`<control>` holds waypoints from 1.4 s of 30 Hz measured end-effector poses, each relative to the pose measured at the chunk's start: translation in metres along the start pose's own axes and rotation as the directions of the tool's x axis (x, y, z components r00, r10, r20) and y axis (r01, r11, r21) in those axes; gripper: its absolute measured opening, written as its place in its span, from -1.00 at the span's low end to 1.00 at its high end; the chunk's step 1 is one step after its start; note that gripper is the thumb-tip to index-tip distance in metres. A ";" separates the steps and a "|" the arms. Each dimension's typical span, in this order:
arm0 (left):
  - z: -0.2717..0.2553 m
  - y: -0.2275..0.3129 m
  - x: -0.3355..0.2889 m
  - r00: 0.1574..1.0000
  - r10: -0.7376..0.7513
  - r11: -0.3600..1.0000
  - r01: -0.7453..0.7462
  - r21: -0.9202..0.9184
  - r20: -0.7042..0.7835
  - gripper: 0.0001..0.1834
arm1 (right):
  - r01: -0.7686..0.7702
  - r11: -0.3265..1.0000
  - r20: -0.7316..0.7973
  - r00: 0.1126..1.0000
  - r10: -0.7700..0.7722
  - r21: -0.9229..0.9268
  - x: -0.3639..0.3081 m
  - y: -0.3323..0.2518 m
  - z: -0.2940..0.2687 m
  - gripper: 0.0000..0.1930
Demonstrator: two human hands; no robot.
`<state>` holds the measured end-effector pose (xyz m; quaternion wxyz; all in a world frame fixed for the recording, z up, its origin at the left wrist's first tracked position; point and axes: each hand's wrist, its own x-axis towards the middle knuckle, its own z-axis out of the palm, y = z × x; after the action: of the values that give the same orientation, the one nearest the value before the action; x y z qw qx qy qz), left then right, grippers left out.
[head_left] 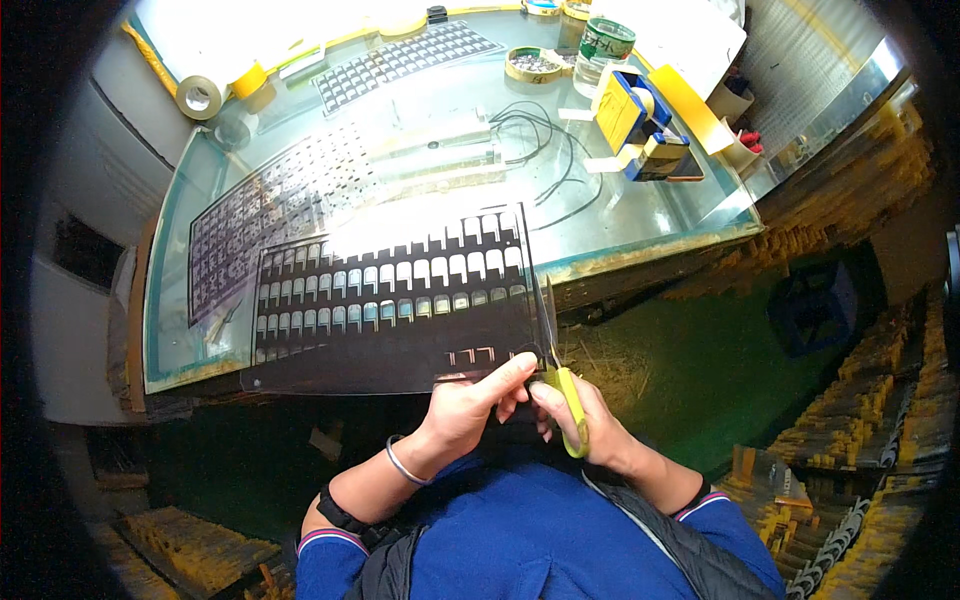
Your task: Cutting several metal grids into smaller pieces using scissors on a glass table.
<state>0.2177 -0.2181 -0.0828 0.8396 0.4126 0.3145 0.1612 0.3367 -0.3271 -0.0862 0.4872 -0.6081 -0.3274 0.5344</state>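
A dark, glossy film sheet point(385, 348) with rows of clear rounded cut-out shapes lies tilted over the table's front edge. My left hand point(468, 408) pinches its near right corner between thumb and fingers. My right hand point(598, 425) grips a pair of scissors point(571, 402) by their yellow-green handles. The scissors' blades point away from me along the sheet's right edge, slightly apart. Both hands are close together near that corner, and some of the fingers are hidden behind the sheet and handles.
On the glass-topped table point(640, 238) lie a speckled sheet point(215, 235), another patterned sheet point(350, 80) and thin black cables point(580, 150). A blue-yellow tape dispenser point(640, 125), a green-lidded jar point(606, 50), a round tin point(533, 65) and tape rolls point(199, 97) stand toward the back and sides.
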 end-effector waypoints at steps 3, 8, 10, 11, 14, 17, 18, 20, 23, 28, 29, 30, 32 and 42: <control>0.000 -0.001 0.000 1.000 -0.008 1.000 0.008 0.009 0.012 -0.86 | -0.006 0.999 -0.002 1.000 0.006 -0.038 0.000 -0.001 -0.002 -0.68; 0.000 -0.001 0.001 0.999 -0.030 1.000 0.030 0.002 0.012 -0.86 | -0.009 0.998 -0.014 1.000 0.008 -0.065 -0.001 -0.001 -0.002 -0.66; 0.001 -0.001 0.001 0.998 -0.057 0.998 0.057 -0.009 0.005 -0.86 | -0.006 0.998 -0.018 1.000 0.005 -0.069 -0.002 -0.003 -0.002 -0.64; 0.002 -0.001 0.000 0.998 -0.058 0.998 0.058 -0.008 0.005 -0.86 | -0.006 0.998 -0.018 1.000 0.005 -0.069 -0.003 -0.003 -0.001 -0.64; 0.002 0.000 0.000 0.999 -0.041 0.999 0.041 0.001 0.010 -0.86 | -0.029 0.997 -0.029 0.999 0.027 -0.077 -0.004 -0.006 0.000 -0.64; 0.002 0.000 0.000 0.999 -0.035 0.999 0.035 0.010 0.029 -0.85 | -0.048 0.996 -0.048 0.998 0.045 -0.070 -0.004 -0.005 0.002 -0.63; 0.002 0.000 0.000 0.999 -0.040 0.999 0.040 0.009 0.032 -0.85 | -0.052 0.997 -0.049 0.998 0.049 -0.052 -0.004 -0.001 0.001 -0.62; 0.002 0.000 0.000 0.998 -0.045 0.999 0.045 0.008 0.037 -0.84 | -0.055 0.998 -0.051 0.997 0.053 -0.035 -0.004 0.002 0.001 -0.61; 0.001 -0.002 -0.001 0.998 -0.043 0.999 0.042 0.010 0.046 -0.83 | -0.057 0.998 -0.054 0.997 0.056 -0.017 -0.005 0.004 0.001 -0.59; -0.001 -0.010 -0.001 0.994 -0.083 0.996 0.081 0.046 0.064 -0.81 | -0.033 0.999 -0.064 0.997 0.034 0.027 -0.003 0.007 -0.002 -0.69; 0.001 -0.010 -0.003 0.992 -0.106 0.991 0.099 0.091 0.074 -0.80 | -0.032 0.999 -0.066 0.997 0.034 0.029 -0.001 0.011 -0.004 -0.69; 0.001 -0.013 -0.003 0.991 -0.110 0.992 0.105 0.064 0.082 -0.80 | 0.028 0.999 -0.063 0.998 -0.027 0.018 0.002 0.016 -0.006 -0.74; 0.002 -0.015 -0.004 0.993 -0.094 0.993 0.089 0.075 0.072 -0.80 | 0.090 0.996 -0.062 0.994 -0.089 0.007 0.003 0.018 -0.008 -0.79; 0.003 -0.017 -0.005 0.986 -0.132 0.991 0.127 0.053 0.104 -0.82 | 0.033 0.998 -0.084 0.996 -0.028 0.049 -0.001 0.007 -0.006 -0.89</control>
<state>0.2164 -0.2331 -0.0927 0.8543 0.4186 0.2986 0.0765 0.3413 -0.3317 -0.0922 0.5237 -0.6122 -0.3026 0.5094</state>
